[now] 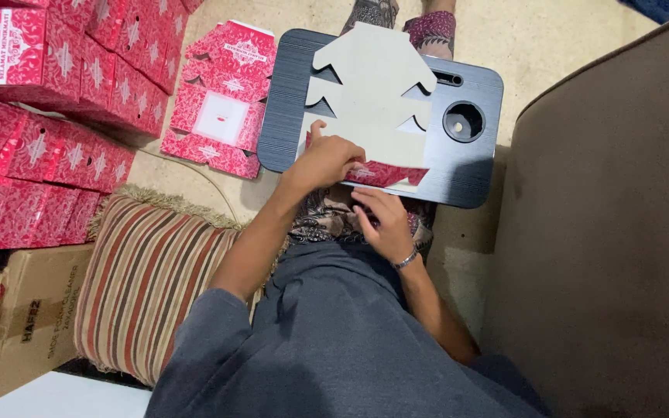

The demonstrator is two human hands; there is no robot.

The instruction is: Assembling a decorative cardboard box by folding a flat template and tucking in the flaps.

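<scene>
A flat, unfolded cardboard box blank (pixel 369 101) is laid plain grey side up on the dark lap-desk tabletop (pixel 474 166), which is set over the person's legs. The near edge of the blank is folded upward, so that a strip of its red patterned printed face (pixel 385 174) is shown along the front of the tabletop. The left hand (pixel 327 161) is pressed down on the near left part of the blank, fingers curled over the fold, closed on the cardboard at that edge. The right hand (pixel 385 224) is held just below the folded red flap, with its fingers loosely bent and their tips touching or just beside the flap's lower edge; whether anything is gripped by it cannot be told. A metal bracelet (pixel 406 259) is worn on the right wrist.

A round cup recess (pixel 464 121) is sunk in the right part of the tabletop, clear of the blank. On the floor just left of the tabletop, a small pile of further flat red blanks (pixel 222 101) is lying. Farther left, assembled red patterned boxes (pixel 48 93) are stacked in rows. A striped cushion (pixel 145 282) is placed beside the person's left arm, with a brown cardboard carton (pixel 29 329) to its left. A brown sofa side (pixel 613 232) is seen along the right.
</scene>
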